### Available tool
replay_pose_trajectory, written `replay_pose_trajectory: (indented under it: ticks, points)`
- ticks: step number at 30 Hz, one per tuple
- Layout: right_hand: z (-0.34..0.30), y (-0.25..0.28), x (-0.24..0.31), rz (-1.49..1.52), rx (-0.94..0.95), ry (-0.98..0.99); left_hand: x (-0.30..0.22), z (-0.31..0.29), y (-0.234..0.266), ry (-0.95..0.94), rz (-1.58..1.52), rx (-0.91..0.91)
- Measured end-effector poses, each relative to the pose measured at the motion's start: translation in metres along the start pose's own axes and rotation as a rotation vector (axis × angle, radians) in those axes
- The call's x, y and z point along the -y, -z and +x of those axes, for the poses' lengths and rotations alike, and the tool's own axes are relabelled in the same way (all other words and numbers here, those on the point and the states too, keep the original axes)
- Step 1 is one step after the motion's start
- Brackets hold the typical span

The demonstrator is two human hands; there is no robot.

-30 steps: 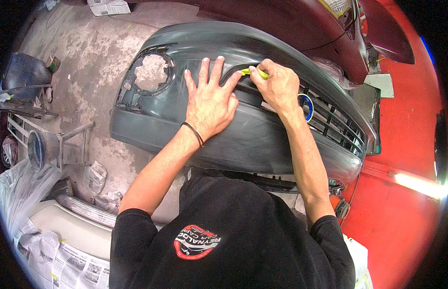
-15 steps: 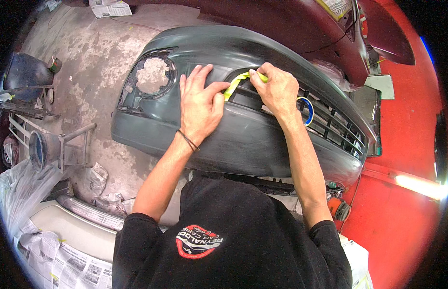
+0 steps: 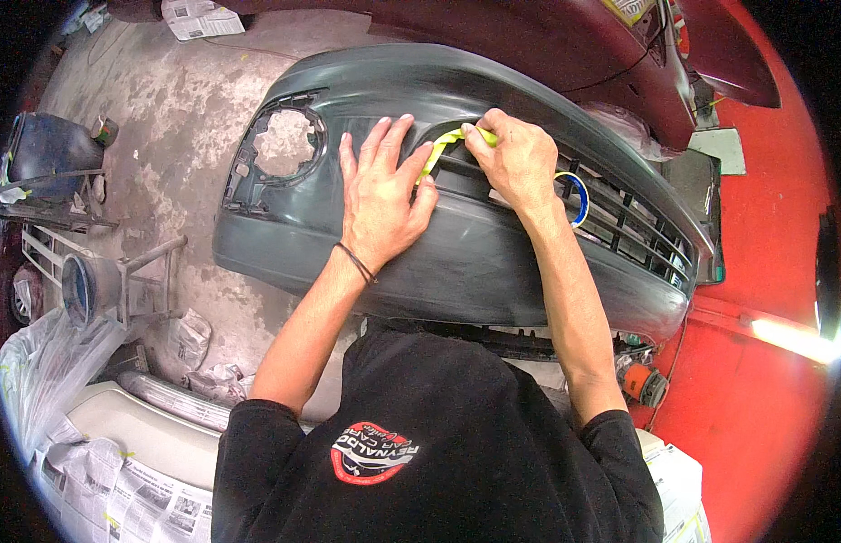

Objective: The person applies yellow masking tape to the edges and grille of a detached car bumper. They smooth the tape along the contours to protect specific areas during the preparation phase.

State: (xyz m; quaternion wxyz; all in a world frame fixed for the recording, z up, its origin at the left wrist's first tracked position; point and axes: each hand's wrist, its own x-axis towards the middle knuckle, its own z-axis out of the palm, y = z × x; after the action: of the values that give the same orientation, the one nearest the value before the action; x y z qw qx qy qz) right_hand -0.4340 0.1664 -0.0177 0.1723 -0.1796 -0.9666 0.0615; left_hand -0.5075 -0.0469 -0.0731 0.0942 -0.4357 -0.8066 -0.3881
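Observation:
A dark grey car bumper cover (image 3: 438,262) lies across the middle of the view. Bright yellow-green masking tape (image 3: 446,142) runs along the curved edge of its grille opening. My left hand (image 3: 384,204) rests on the bumper with fingers spread, its index finger and thumb at the tape's lower left end. Closed in a pinch, my right hand (image 3: 520,163) grips the tape farther right along the curve. The tape roll with a blue core (image 3: 579,199) hangs beside my right wrist, over the grille slats (image 3: 628,222). My right fingertips hide part of the strip.
A maroon car body (image 3: 529,54) stands beyond the bumper. To the left are a metal stand (image 3: 149,271), a dark blue drum (image 3: 58,154) and plastic sheeting (image 3: 54,362). Newspaper-covered panels (image 3: 104,489) lie at lower left. An orange-and-grey tool (image 3: 642,382) sits near the red floor area (image 3: 764,226).
My left hand's fingers have spread a little, and its index finger has shifted along the tape. The right hand keeps its pinch near the same spot. The view has shifted slightly.

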Motion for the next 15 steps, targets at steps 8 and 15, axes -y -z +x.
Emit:
replay_pose_trajectory:
  ticks: [8,15]
  points:
    - [-0.002,-0.003,0.000,0.014,-0.035,0.006,-0.005,0.012,-0.008,-0.034,0.058,0.062]
    - [-0.005,-0.006,0.000,0.023,-0.090,0.033,-0.010,0.012,-0.008,-0.037,0.182,0.092]
